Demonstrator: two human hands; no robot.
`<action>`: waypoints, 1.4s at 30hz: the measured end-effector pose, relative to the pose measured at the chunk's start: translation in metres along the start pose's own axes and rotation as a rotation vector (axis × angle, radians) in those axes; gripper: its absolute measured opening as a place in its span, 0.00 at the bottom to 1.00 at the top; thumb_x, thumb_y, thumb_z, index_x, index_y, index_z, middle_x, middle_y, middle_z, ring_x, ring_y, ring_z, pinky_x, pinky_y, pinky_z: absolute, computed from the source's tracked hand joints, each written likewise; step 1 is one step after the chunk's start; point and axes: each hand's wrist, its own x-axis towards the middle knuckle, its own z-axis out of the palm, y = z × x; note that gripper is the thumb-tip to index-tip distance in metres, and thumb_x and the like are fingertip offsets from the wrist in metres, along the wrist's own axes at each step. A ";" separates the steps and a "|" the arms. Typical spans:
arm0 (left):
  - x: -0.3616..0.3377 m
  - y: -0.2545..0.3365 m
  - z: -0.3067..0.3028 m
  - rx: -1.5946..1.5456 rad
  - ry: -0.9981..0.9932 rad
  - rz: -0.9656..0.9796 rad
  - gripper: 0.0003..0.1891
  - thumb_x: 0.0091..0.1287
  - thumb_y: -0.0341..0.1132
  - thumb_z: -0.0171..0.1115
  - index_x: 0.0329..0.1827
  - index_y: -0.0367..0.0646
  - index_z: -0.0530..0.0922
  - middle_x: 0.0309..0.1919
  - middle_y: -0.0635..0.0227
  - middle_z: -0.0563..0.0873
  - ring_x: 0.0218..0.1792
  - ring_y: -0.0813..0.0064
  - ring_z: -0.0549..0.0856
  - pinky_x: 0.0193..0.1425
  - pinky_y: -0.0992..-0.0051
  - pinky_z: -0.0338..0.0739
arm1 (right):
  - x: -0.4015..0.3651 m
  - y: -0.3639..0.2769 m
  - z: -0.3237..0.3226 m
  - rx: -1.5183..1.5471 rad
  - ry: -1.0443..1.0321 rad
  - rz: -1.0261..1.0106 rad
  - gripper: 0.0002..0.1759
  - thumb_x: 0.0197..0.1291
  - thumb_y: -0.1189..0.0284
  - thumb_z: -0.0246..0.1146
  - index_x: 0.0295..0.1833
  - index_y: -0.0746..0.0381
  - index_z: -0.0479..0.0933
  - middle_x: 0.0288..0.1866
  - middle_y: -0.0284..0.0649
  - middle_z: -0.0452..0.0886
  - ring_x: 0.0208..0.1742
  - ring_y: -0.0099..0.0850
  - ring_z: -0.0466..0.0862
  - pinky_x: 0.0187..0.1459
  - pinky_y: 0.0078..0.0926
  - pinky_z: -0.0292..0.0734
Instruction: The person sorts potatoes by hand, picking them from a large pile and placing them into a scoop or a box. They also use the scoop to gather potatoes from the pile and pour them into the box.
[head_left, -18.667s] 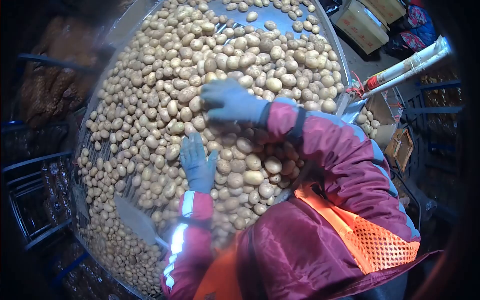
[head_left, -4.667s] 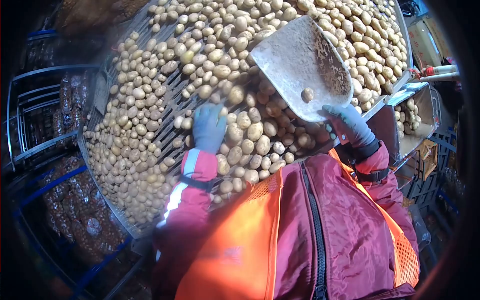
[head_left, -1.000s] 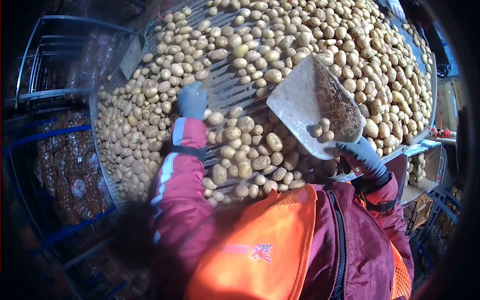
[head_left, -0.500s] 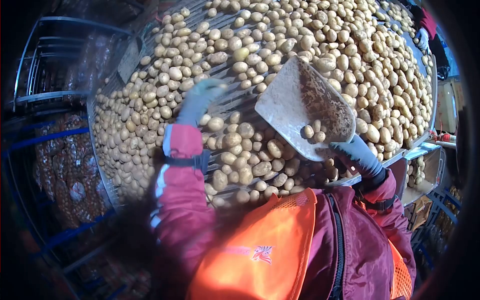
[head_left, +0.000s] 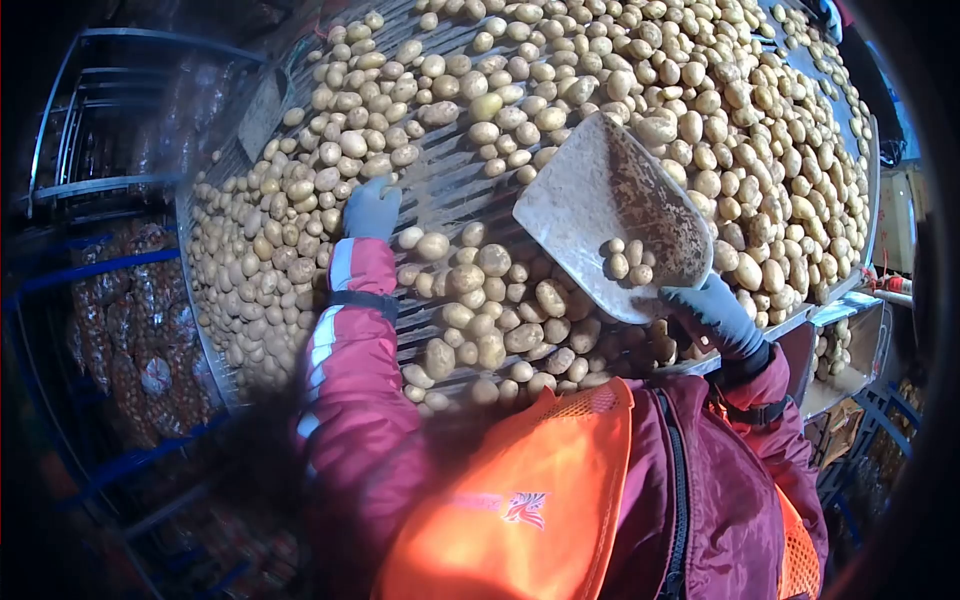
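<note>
My right hand (head_left: 716,312), in a grey-blue glove, is closed around the handle end of a worn metal scoop (head_left: 590,190). Several small potatoes (head_left: 619,267) lie in the scoop near its back wall. My left hand (head_left: 373,208), gloved alike, is low over the slatted table (head_left: 450,185), at the edge of the left-hand heap of potatoes (head_left: 285,230). Its fingers are curled together, and whatever they may hold is hidden. Between my two arms lies another group of potatoes (head_left: 490,345), some in shadow.
A big heap of potatoes (head_left: 740,130) covers the table's right side. At upper right, part of another person's gloved hand (head_left: 831,18) shows. Bagged goods (head_left: 140,340) stand in blue-framed racks at left. A bin (head_left: 850,350) with potatoes sits below the table's right edge.
My left hand has moved left and slightly down, from over the bare slats to the left heap. My right hand and the scoop are nearly unmoved. The other person's hand has moved up.
</note>
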 end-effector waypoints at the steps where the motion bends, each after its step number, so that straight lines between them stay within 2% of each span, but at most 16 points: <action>1: 0.003 -0.008 0.004 0.004 -0.003 0.001 0.21 0.64 0.49 0.66 0.55 0.49 0.88 0.45 0.46 0.89 0.52 0.51 0.87 0.58 0.57 0.81 | -0.001 -0.002 0.000 0.004 -0.001 0.003 0.15 0.67 0.65 0.66 0.50 0.65 0.81 0.26 0.30 0.80 0.16 0.16 0.72 0.17 0.18 0.65; 3: 0.009 -0.015 0.005 0.225 -0.100 0.096 0.20 0.64 0.49 0.66 0.50 0.46 0.88 0.41 0.49 0.89 0.47 0.51 0.89 0.53 0.57 0.82 | -0.004 -0.013 0.002 -0.018 -0.042 0.044 0.15 0.66 0.65 0.66 0.50 0.65 0.80 0.25 0.31 0.80 0.16 0.17 0.74 0.18 0.19 0.68; 5: 0.007 -0.006 0.011 0.187 -0.114 0.027 0.19 0.63 0.49 0.68 0.46 0.44 0.87 0.42 0.50 0.90 0.45 0.50 0.89 0.51 0.56 0.82 | -0.006 -0.018 0.004 -0.015 -0.046 0.062 0.15 0.66 0.65 0.66 0.50 0.65 0.80 0.26 0.32 0.80 0.16 0.17 0.74 0.18 0.19 0.68; 7: 0.004 0.007 0.023 0.079 0.151 -0.070 0.19 0.61 0.48 0.70 0.46 0.42 0.87 0.42 0.50 0.90 0.45 0.50 0.89 0.50 0.56 0.82 | -0.008 -0.021 0.004 -0.010 -0.043 0.083 0.15 0.66 0.65 0.67 0.50 0.66 0.80 0.26 0.32 0.80 0.17 0.17 0.74 0.18 0.19 0.69; 10: 0.006 0.025 0.032 -0.053 0.160 -0.180 0.20 0.60 0.46 0.71 0.50 0.43 0.84 0.43 0.50 0.90 0.47 0.50 0.89 0.53 0.56 0.82 | -0.008 -0.023 0.006 0.120 -0.045 0.024 0.15 0.61 0.64 0.72 0.42 0.67 0.83 0.27 0.36 0.84 0.18 0.24 0.80 0.18 0.23 0.73; 12: 0.008 0.033 0.032 -0.080 0.167 -0.260 0.20 0.61 0.44 0.70 0.53 0.45 0.82 0.46 0.49 0.89 0.50 0.51 0.88 0.56 0.55 0.81 | -0.006 -0.020 0.007 0.052 -0.051 0.039 0.17 0.65 0.66 0.67 0.53 0.66 0.78 0.25 0.32 0.80 0.15 0.18 0.73 0.16 0.19 0.67; 16: 0.014 0.044 0.042 0.070 0.287 -0.125 0.20 0.63 0.42 0.69 0.57 0.46 0.82 0.48 0.52 0.89 0.52 0.52 0.88 0.57 0.54 0.81 | 0.009 0.004 -0.001 0.060 -0.030 0.071 0.17 0.61 0.64 0.73 0.47 0.67 0.84 0.31 0.35 0.85 0.22 0.24 0.82 0.22 0.23 0.75; 18: 0.023 0.041 0.043 0.119 0.252 -0.027 0.22 0.65 0.40 0.66 0.63 0.49 0.80 0.51 0.54 0.88 0.54 0.53 0.87 0.58 0.54 0.81 | 0.028 0.034 0.004 0.140 0.053 -0.264 0.19 0.60 0.62 0.75 0.48 0.66 0.85 0.30 0.33 0.85 0.25 0.22 0.81 0.25 0.23 0.75; 21: 0.039 0.039 0.036 0.071 0.106 -0.045 0.24 0.65 0.39 0.65 0.65 0.50 0.80 0.51 0.56 0.88 0.54 0.53 0.87 0.58 0.54 0.81 | 0.025 0.026 -0.004 0.045 -0.018 -0.110 0.20 0.58 0.61 0.77 0.48 0.64 0.85 0.29 0.31 0.83 0.25 0.20 0.79 0.27 0.21 0.73; 29: 0.078 0.033 0.014 0.130 -0.153 -0.010 0.18 0.68 0.42 0.59 0.58 0.48 0.81 0.51 0.46 0.88 0.55 0.43 0.86 0.60 0.51 0.80 | 0.026 0.031 -0.012 0.044 -0.040 -0.112 0.21 0.60 0.61 0.75 0.51 0.65 0.84 0.30 0.30 0.83 0.25 0.21 0.78 0.26 0.20 0.72; 30: 0.079 0.037 0.016 0.151 -0.139 -0.096 0.18 0.68 0.42 0.59 0.58 0.48 0.81 0.51 0.47 0.88 0.55 0.44 0.86 0.60 0.51 0.80 | 0.027 0.036 -0.013 0.046 -0.045 -0.114 0.21 0.61 0.61 0.74 0.52 0.65 0.84 0.32 0.31 0.84 0.26 0.21 0.79 0.27 0.21 0.73; 35: 0.053 0.047 0.007 0.163 -0.128 -0.040 0.21 0.67 0.43 0.61 0.62 0.50 0.79 0.55 0.48 0.88 0.56 0.45 0.86 0.60 0.51 0.80 | 0.030 0.043 -0.010 0.103 -0.038 -0.195 0.21 0.63 0.63 0.72 0.55 0.66 0.83 0.37 0.34 0.86 0.31 0.22 0.81 0.30 0.22 0.77; 38: 0.060 0.050 0.005 0.247 -0.194 -0.072 0.28 0.66 0.44 0.61 0.68 0.43 0.75 0.59 0.41 0.85 0.61 0.42 0.83 0.66 0.53 0.78 | 0.023 0.034 -0.012 0.044 -0.047 -0.155 0.21 0.63 0.64 0.71 0.56 0.66 0.82 0.39 0.35 0.87 0.33 0.22 0.83 0.32 0.22 0.78; 40: 0.059 0.049 0.000 0.264 -0.246 -0.078 0.29 0.63 0.46 0.65 0.64 0.38 0.76 0.57 0.41 0.85 0.60 0.42 0.84 0.65 0.53 0.78 | 0.011 0.020 -0.010 0.132 -0.098 -0.155 0.25 0.64 0.71 0.68 0.66 0.66 0.76 0.51 0.37 0.86 0.48 0.25 0.84 0.50 0.27 0.82; 41: 0.063 0.049 -0.006 0.281 -0.271 -0.078 0.30 0.62 0.47 0.66 0.62 0.35 0.76 0.57 0.41 0.85 0.60 0.42 0.84 0.64 0.53 0.78 | 0.005 0.011 -0.007 0.140 -0.095 -0.159 0.25 0.64 0.71 0.68 0.66 0.66 0.76 0.51 0.37 0.86 0.48 0.25 0.84 0.50 0.27 0.82; 42: 0.066 0.043 -0.008 0.260 -0.319 -0.038 0.31 0.61 0.49 0.69 0.60 0.34 0.77 0.52 0.45 0.88 0.53 0.49 0.89 0.55 0.58 0.84 | 0.000 0.003 -0.004 0.146 -0.074 -0.089 0.24 0.63 0.68 0.71 0.62 0.65 0.79 0.46 0.36 0.87 0.41 0.24 0.84 0.42 0.26 0.81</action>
